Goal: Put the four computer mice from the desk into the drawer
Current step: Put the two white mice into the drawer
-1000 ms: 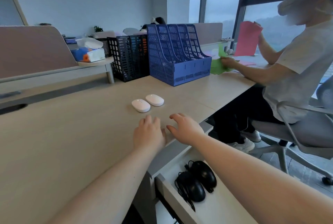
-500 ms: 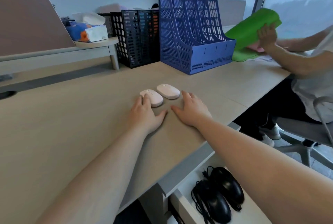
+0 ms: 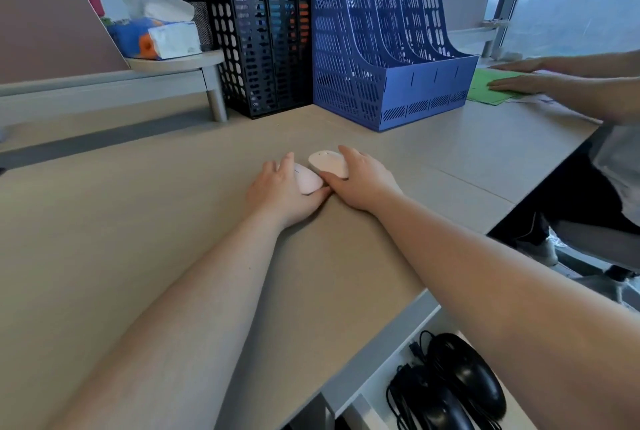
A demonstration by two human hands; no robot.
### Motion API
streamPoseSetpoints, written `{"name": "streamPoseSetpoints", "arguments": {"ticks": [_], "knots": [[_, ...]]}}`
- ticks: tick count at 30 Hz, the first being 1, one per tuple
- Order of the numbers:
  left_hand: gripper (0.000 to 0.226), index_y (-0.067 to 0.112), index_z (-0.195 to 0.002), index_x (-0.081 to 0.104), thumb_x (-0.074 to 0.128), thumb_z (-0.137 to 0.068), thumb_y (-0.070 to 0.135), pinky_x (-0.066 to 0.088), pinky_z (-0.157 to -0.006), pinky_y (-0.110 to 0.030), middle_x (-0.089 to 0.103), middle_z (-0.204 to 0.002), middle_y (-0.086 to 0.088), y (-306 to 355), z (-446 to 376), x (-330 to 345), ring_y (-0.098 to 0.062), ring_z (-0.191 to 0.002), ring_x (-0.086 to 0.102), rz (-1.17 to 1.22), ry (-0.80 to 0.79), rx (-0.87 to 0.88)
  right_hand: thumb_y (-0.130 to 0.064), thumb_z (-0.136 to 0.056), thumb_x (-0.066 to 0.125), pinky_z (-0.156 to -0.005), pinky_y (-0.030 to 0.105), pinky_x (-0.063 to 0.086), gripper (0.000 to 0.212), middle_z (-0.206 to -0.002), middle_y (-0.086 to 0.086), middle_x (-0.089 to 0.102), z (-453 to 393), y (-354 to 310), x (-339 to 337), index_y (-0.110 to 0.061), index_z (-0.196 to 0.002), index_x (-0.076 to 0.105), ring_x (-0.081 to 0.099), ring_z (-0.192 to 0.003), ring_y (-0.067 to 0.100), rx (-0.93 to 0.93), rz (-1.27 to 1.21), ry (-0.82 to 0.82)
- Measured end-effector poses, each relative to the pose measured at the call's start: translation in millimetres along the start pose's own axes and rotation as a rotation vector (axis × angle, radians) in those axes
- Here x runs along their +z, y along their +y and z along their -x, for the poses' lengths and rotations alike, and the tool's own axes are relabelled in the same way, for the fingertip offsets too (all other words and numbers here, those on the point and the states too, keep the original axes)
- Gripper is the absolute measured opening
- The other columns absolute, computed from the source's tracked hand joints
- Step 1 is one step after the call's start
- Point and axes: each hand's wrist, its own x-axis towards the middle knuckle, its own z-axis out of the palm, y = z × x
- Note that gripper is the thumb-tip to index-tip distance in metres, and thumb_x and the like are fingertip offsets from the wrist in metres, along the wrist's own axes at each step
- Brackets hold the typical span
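Observation:
Two white computer mice lie side by side in the middle of the beige desk (image 3: 138,239). My left hand (image 3: 280,189) wraps the left white mouse (image 3: 308,181), fingers over its far side and thumb under its near end. My right hand (image 3: 360,180) grips the right white mouse (image 3: 325,162) between thumb and fingers. Both mice still rest on the desk top. Below the desk's front edge at the lower right, the open drawer (image 3: 377,391) holds two black wired mice, one (image 3: 474,374) to the right and one (image 3: 433,402) to the left, with their cables bunched.
A blue file rack (image 3: 391,49) and a black mesh rack (image 3: 266,49) stand at the back of the desk. A tissue box (image 3: 159,35) sits on a raised shelf at the back left. Another person's hands (image 3: 526,80) rest on green paper at the right.
Both my hands have reached forward from the desk's front edge to the white mice and closed around them. The view has moved in closer and lower.

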Motion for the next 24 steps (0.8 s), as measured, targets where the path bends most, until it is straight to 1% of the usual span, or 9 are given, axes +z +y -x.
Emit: {"name": "streamPoseSetpoints", "arguments": {"ticks": [6,12,15,17,20,22,24], "knots": [[0.101,0.021,-0.147,0.026,0.068,-0.067,0.067,0.033,-0.107,-0.036,0.039,-0.142,-0.011,3,20,-10,-0.03,-0.133,0.039,0.044,0.005,-0.009,-0.047,-0.088,0.053,-0.102,0.04,0.04,0.068,-0.14,0.011,0.051,21,1,-12,-0.018,-0.146,0.034,0.044,-0.131,0.031,0.056,-0.025,0.042],[0.104,0.021,-0.146,0.026,0.071,-0.064,0.065,0.034,-0.107,-0.037,0.039,-0.141,-0.01,21,72,-19,-0.03,-0.132,0.039,0.043,-0.05,-0.034,-0.049,-0.086,0.056,-0.103,0.04,0.039,0.071,-0.139,0.012,0.052,73,10,-31,-0.014,-0.145,0.036,0.043,-0.131,0.032,0.121,-0.058,0.024],[0.104,0.019,-0.146,0.027,0.071,-0.064,0.065,0.034,-0.106,-0.037,0.04,-0.139,-0.012,43,107,-17,-0.031,-0.129,0.04,0.028,-0.051,-0.051,-0.047,-0.084,0.058,-0.101,0.039,0.041,0.07,-0.137,0.012,0.052,106,18,-48,-0.015,-0.143,0.037,0.042,-0.131,0.031,0.157,-0.052,-0.021],[0.104,0.019,-0.145,0.027,0.069,-0.063,0.068,0.035,-0.104,-0.037,0.039,-0.137,-0.013,59,129,-16,-0.031,-0.128,0.04,0.022,-0.076,-0.056,-0.044,-0.084,0.06,-0.101,0.039,0.04,0.07,-0.138,0.013,0.05,125,24,-63,-0.012,-0.141,0.037,0.042,-0.131,0.031,0.181,-0.034,-0.062],[0.106,0.02,-0.145,0.024,0.064,-0.064,0.073,0.036,-0.1,-0.037,0.037,-0.137,-0.013,86,160,-15,-0.032,-0.128,0.039,-0.013,-0.126,-0.043,-0.041,-0.083,0.062,-0.097,0.036,0.041,0.07,-0.136,0.015,0.051,153,32,-89,-0.006,-0.139,0.038,0.047,-0.126,0.032,0.203,0.054,-0.143],[0.099,0.021,-0.145,0.023,0.067,-0.068,0.066,0.036,-0.099,-0.036,0.037,-0.137,-0.013,103,177,-15,-0.032,-0.127,0.038,-0.035,-0.157,-0.014,-0.039,-0.082,0.064,-0.095,0.035,0.045,0.072,-0.136,0.015,0.052,170,39,-105,-0.005,-0.14,0.039,0.051,-0.124,0.031,0.222,0.091,-0.191],[0.09,0.022,-0.141,0.027,0.064,-0.071,0.064,0.037,-0.096,-0.035,0.039,-0.133,-0.012,119,195,-17,-0.032,-0.124,0.039,-0.067,-0.168,0.015,-0.039,-0.082,0.065,-0.098,0.035,0.045,0.074,-0.138,0.013,0.051,187,48,-117,-0.005,-0.142,0.038,0.051,-0.125,0.03,0.234,0.115,-0.231]]}}
